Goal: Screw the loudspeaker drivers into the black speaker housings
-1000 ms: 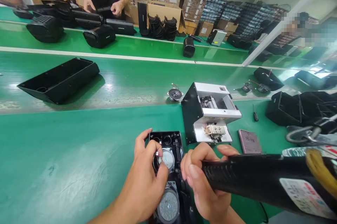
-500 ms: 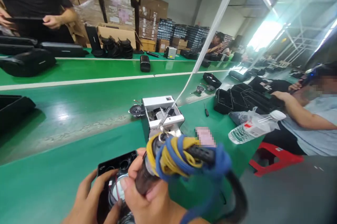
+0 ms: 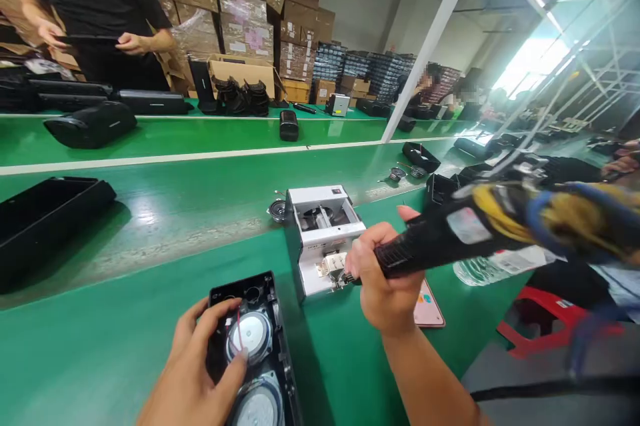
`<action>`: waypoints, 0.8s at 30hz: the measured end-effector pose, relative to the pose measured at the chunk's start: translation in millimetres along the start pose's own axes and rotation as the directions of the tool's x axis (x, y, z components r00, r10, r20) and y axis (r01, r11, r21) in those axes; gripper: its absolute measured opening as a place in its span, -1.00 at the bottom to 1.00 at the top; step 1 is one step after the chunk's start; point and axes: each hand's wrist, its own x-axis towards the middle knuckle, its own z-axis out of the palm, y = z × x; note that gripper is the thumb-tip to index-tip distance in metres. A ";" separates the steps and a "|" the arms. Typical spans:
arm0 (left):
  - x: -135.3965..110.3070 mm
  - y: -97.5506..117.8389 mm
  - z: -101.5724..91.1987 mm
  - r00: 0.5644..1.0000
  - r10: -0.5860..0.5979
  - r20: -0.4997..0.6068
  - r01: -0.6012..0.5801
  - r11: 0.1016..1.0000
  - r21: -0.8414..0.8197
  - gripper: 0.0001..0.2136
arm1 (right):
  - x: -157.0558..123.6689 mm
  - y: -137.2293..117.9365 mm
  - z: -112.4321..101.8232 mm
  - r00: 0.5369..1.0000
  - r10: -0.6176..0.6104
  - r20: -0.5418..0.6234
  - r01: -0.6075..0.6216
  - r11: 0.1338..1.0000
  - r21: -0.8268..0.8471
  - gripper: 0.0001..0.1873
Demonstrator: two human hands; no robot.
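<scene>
Black speaker housing (image 3: 265,286) beside white machine (image 3: 310,199), left fingers (image 3: 215,326) spread on it, right fingers (image 3: 373,259) gripping screwdriver (image 3: 425,249)

This is a big factory. A long green belt (image 3: 150,139) runs through the room. Tall piles of cardboard boxes (image 3: 245,26) stand behind it, black speaker cases (image 3: 90,125) sit on it, and workers (image 3: 100,19) stand beside it.

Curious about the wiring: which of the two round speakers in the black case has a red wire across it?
The upper speaker, beside the left hand; the lower one, at the picture's bottom edge, shows no red wire.
</scene>
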 end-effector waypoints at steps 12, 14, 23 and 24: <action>-2.7 4.8 -5.2 0.995 0.004 0.100 -0.007 0.999 0.034 -0.57 | -62.4 -62.4 12.7 0.957 0.285 0.052 -0.289 0.927 0.239 -0.32; -1.0 -0.5 -4.1 0.992 0.004 0.124 -0.008 0.999 0.032 -0.55 | -69.1 -67.3 17.6 0.950 0.283 0.135 -0.310 0.913 0.264 -0.34; -3.0 -1.0 -4.4 0.993 0.019 0.115 -0.024 0.999 0.038 -0.55 | -100.3 -28.7 38.0 0.911 0.317 0.265 -0.363 0.919 0.151 -0.27; -3.2 -0.5 -4.4 0.994 0.016 0.111 -0.020 0.999 0.041 -0.56 | -101.5 -27.6 37.8 0.909 0.319 0.268 -0.366 0.919 0.145 -0.27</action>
